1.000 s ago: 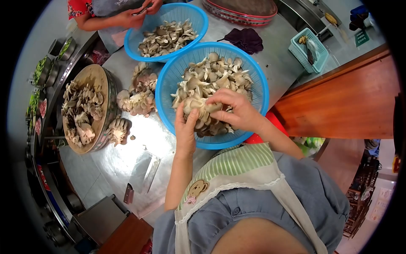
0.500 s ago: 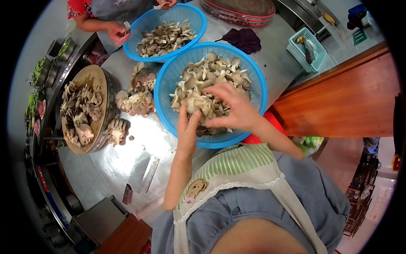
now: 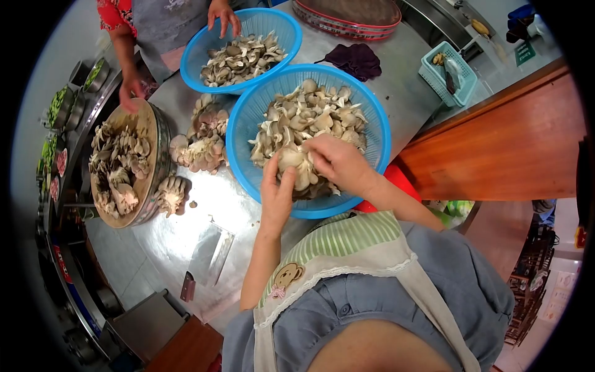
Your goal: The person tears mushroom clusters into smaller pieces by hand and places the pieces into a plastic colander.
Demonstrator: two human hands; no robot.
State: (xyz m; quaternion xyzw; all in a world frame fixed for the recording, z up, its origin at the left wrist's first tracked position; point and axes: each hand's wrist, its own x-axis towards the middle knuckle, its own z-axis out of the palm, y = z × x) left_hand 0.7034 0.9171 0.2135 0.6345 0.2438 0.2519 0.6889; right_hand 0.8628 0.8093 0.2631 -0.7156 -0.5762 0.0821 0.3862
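Observation:
Over the near blue basket (image 3: 379,155), my left hand (image 3: 277,191) holds a pale mushroom cluster (image 3: 299,166) between thumb and fingers. My right hand (image 3: 339,162) is closed at the upper right edge of that cluster, its fingertips pressed against it. Loose grey-brown mushrooms (image 3: 310,115) fill the basket below and beyond both hands. Part of the cluster is hidden behind my fingers.
Left of the basket lie mushroom clumps (image 3: 206,146), a round wooden board (image 3: 147,121) with more mushrooms, and a cleaver (image 3: 211,257). A co-worker's hands (image 3: 224,17) are near a second blue basket (image 3: 296,38). A dark cloth (image 3: 354,61) lies behind.
My right hand, spread apart from the cluster half a second ago, has closed onto it. The co-worker's one hand has moved down to the wooden board, the other over the far basket.

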